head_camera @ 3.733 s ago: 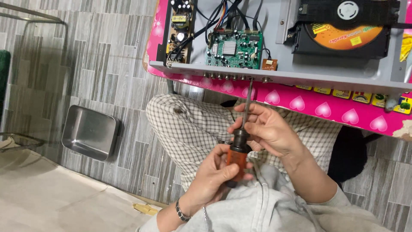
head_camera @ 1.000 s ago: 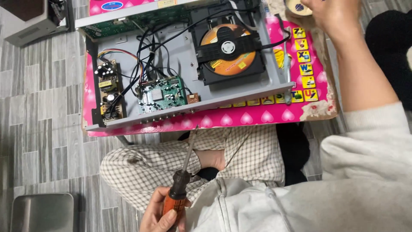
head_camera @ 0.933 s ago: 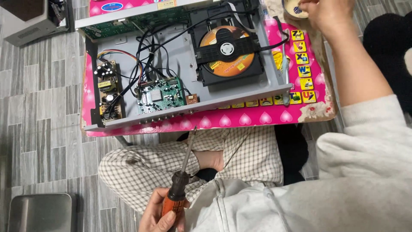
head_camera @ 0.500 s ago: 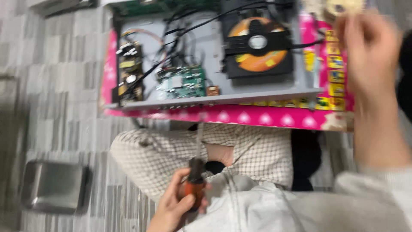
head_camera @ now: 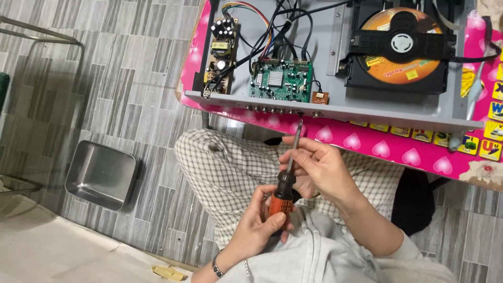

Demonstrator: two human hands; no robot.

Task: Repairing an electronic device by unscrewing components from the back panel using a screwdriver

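My left hand [head_camera: 259, 222] grips the orange and black handle of a screwdriver [head_camera: 283, 193] above my lap. Its metal shaft points up toward the front edge of an opened disc player [head_camera: 335, 107]. My right hand [head_camera: 319, 165] holds the shaft between its fingers, just below the tip. Inside the grey player case lie a green circuit board [head_camera: 280, 81], a power board [head_camera: 220, 50] with capacitors, bundled wires and a disc drive [head_camera: 401, 44] with an orange disc in it. The player rests on a pink low table [head_camera: 377, 144] with heart marks.
A square steel tray [head_camera: 102, 173] sits on the grey tiled floor to the left. My crossed legs in checked trousers [head_camera: 230, 167] lie under the table edge. A metal frame leg [head_camera: 36, 36] stands at far left. A scrap of cardboard [head_camera: 167, 272] lies near the bottom.
My right hand has come down from the table's far right corner and now holds the screwdriver shaft. The view has swung left and nearer the player.
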